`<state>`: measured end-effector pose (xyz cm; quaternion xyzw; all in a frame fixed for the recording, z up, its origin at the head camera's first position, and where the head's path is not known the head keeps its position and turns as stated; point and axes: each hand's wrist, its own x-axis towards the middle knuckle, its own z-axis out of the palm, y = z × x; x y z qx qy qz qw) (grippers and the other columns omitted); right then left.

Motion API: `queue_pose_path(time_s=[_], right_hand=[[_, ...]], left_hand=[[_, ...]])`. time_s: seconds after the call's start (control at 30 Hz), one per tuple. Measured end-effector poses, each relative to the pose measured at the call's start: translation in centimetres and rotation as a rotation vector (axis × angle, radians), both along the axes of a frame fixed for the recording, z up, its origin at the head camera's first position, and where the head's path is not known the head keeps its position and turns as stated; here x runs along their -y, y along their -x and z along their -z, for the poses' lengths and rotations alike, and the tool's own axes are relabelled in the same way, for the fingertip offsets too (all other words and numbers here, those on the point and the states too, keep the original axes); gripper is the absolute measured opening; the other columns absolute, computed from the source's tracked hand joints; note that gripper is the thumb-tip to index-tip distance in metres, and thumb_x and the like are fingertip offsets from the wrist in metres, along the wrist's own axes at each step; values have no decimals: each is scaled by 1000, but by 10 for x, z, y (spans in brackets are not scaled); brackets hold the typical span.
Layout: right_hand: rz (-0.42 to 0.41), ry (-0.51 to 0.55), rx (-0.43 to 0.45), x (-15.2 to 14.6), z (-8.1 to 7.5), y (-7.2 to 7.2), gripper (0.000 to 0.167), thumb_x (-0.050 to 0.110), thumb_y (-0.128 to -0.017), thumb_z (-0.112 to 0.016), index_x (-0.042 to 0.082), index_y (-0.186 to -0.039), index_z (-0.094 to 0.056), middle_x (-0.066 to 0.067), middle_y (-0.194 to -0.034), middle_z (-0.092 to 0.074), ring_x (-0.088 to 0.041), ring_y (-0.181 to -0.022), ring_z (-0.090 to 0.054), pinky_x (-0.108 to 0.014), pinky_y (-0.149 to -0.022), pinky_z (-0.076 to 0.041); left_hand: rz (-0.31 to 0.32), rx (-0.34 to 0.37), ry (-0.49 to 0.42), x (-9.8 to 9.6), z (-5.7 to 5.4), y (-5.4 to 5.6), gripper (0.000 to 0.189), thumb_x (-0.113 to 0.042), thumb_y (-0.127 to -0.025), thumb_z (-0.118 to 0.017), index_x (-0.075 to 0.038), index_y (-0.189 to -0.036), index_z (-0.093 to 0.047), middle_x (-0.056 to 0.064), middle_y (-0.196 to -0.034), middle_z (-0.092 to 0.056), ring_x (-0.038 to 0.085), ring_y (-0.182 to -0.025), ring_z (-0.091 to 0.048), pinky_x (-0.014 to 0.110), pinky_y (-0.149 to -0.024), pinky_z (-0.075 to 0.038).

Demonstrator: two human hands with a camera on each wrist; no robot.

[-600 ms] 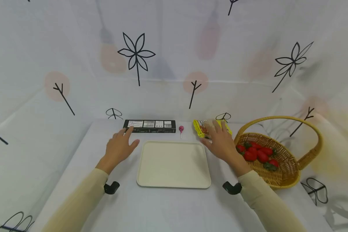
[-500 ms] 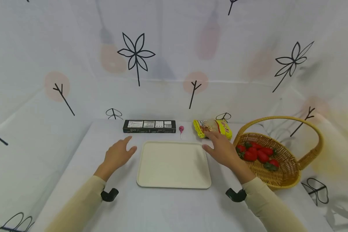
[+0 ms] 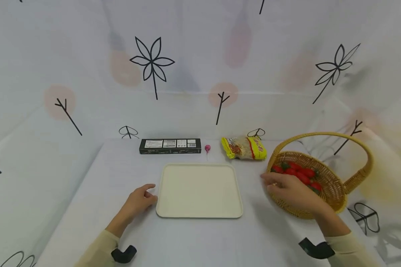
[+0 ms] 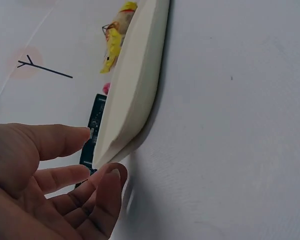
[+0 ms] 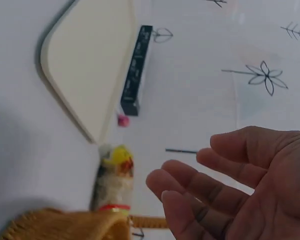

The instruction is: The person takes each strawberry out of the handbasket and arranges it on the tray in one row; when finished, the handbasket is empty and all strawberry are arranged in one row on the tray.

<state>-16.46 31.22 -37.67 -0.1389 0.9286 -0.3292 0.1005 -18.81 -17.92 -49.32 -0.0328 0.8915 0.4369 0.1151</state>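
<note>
Tray (image 3: 200, 191) flat on the white table (image 3: 200, 243), between both hands. Left hand (image 3: 138, 202) right by its left edge, fingers loosely bent, thumb parted from them — touching or just short of it, impossible to tell. Right hand (image 3: 292, 192) at the left side of the wicker basket (image 3: 335, 191) of strawberries (image 3: 302, 177), fingers relaxed and spread. Behind the tray, left to right — black box (image 3: 170, 146), pink lollipop (image 3: 207, 148), yellow packet (image 3: 243, 148).
</note>
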Motion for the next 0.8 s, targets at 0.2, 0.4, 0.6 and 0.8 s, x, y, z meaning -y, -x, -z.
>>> queue_pose_path(time_s=[0.2,0.4,0.6,0.8], right_hand=[[38,29,61,-59,-24,17,51,32,-102,-62,6,-145,-52,-15,-125,-67,-15,-104,-65,-29,-78,-57],[90,25,89,-105,-34,48,59,34,-102,-60,6,-151,-44,-23,-138,-59,-6,-103,-64,-28,-81,-57],[61,90,102,-119,-12,83,56,27,-102,-61,2,-150,-44,-27,-142,-53,-14,-110,-66,-33,-85,-57],[44,139,203,-122,11,104,58,20,-100,-64,-4,-149,-43,-31,-146,-48,-33,-123,-60,-44,-94,-57]], left_hand=[[22,-21,-2,-7,4,-1,56,-10,-90,-69,-2,-143,-54,7,-94,-64,18,-74,-58,30,-62,-50],[24,-27,-3,-12,9,1,57,-6,-87,-70,-3,-143,-55,7,-95,-63,17,-74,-57,28,-60,-50],[10,-35,-13,-10,10,2,58,-1,-86,-68,-2,-142,-56,7,-94,-60,17,-72,-56,26,-57,-51],[16,-28,-22,-13,12,1,59,0,-85,-68,1,-143,-55,7,-93,-60,16,-69,-56,28,-57,-53]])
